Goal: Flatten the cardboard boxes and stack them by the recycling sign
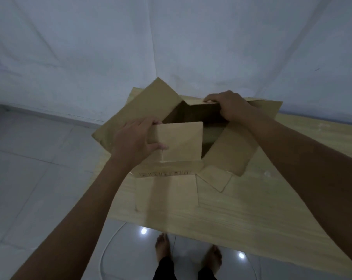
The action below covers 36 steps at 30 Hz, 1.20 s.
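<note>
On the wooden table (252,209) by the white wall, the cardboard box (227,156) still stands open, not flattened. My left hand (133,143) pinches the near flap (181,142), thumb on top; my right hand (229,106) curls over the far rim. One flat sheet (167,190) lies beside it. No recycling sign visible, so stacking is all left.

The box (191,138) mouth gapes between spread flaps, half covered by the near flap (181,142); bare bench (252,219) lies around it.
</note>
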Available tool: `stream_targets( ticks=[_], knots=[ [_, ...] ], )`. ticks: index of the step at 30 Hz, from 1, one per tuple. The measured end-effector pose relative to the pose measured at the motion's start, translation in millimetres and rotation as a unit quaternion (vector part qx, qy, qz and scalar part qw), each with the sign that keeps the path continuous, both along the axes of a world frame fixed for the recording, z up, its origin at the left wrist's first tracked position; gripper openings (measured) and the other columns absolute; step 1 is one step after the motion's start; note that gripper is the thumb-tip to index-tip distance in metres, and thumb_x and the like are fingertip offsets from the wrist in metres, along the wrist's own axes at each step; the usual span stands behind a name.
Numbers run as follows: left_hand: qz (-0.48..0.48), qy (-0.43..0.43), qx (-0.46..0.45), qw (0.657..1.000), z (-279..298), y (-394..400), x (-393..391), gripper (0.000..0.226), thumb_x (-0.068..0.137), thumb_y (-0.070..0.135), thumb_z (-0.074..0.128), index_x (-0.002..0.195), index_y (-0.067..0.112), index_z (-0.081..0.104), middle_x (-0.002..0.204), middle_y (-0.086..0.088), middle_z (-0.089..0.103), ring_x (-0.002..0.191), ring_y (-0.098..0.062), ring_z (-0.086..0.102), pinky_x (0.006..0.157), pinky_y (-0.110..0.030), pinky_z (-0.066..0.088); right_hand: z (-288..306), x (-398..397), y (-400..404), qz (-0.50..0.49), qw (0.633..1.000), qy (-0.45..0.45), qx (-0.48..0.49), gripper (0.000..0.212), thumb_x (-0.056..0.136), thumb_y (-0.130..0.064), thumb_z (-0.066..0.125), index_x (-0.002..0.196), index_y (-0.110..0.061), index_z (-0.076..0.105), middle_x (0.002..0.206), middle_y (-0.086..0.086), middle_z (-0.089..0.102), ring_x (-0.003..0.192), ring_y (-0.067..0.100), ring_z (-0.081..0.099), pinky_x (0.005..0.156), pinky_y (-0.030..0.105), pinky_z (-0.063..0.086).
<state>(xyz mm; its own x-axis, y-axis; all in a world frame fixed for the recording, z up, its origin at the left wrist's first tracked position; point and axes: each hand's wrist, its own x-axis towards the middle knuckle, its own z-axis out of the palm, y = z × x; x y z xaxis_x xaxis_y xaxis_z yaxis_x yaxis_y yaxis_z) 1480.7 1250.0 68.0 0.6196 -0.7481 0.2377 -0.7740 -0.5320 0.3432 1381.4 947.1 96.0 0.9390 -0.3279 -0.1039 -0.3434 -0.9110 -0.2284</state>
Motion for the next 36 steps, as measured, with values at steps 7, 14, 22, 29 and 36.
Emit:
stream_targets(
  ticks=[7,14,22,29,36],
  knots=[
    [0.119,-0.048,0.015,0.992,10,10,-6,0.061,0.069,0.059,0.082,0.121,0.036,0.059,0.114,0.005,0.071,0.113,-0.025,0.061,0.094,-0.043,0.039,-9,-48,-11,-0.062,0.995,-0.003,0.075,0.066,0.076,0.02,0.047,0.106,-0.035,0.07,0.133,0.01,0.063,0.12,0.029,0.059,0.098,0.038,0.049],
    [0.198,-0.079,0.08,0.974,14,5,-2,0.082,0.069,0.058,0.08,0.141,0.034,0.047,0.123,-0.002,0.06,0.109,-0.031,0.057,0.091,-0.048,0.041,12,-79,-21,-0.085,0.985,0.096,0.112,0.072,0.079,0.024,0.035,0.113,-0.024,0.075,0.137,0.008,0.062,0.131,0.025,0.052,0.114,0.035,0.037],
    [0.187,-0.023,0.193,0.963,22,-1,12,0.085,0.072,0.079,0.065,0.138,0.026,0.051,0.13,-0.007,0.058,0.122,-0.037,0.045,0.092,-0.051,0.043,-28,-135,24,-0.341,0.895,-0.284,0.053,0.046,0.069,-0.018,0.085,0.113,-0.021,0.074,0.13,0.015,0.059,0.125,0.032,0.051,0.104,0.033,0.034],
    [0.174,-0.134,0.223,0.95,38,-3,2,0.068,0.065,0.086,0.062,0.112,0.038,0.066,0.094,0.006,0.072,0.11,-0.023,0.056,0.099,-0.058,0.025,-65,-112,114,-0.52,0.564,-0.28,0.578,0.092,0.072,-0.077,0.061,0.144,-0.023,0.045,0.132,0.007,0.056,0.117,0.028,0.058,0.092,0.043,0.054],
    [0.018,-0.028,0.243,0.969,52,-1,-25,0.037,0.099,0.04,0.048,0.134,0.051,0.049,0.113,0.005,0.064,0.096,-0.024,0.063,0.069,-0.032,0.038,-29,-60,148,-0.402,0.498,-0.318,0.699,0.088,0.084,-0.047,0.073,0.153,-0.03,0.022,0.149,0.006,0.038,0.132,0.033,0.044,0.091,0.047,0.053]
  ],
)
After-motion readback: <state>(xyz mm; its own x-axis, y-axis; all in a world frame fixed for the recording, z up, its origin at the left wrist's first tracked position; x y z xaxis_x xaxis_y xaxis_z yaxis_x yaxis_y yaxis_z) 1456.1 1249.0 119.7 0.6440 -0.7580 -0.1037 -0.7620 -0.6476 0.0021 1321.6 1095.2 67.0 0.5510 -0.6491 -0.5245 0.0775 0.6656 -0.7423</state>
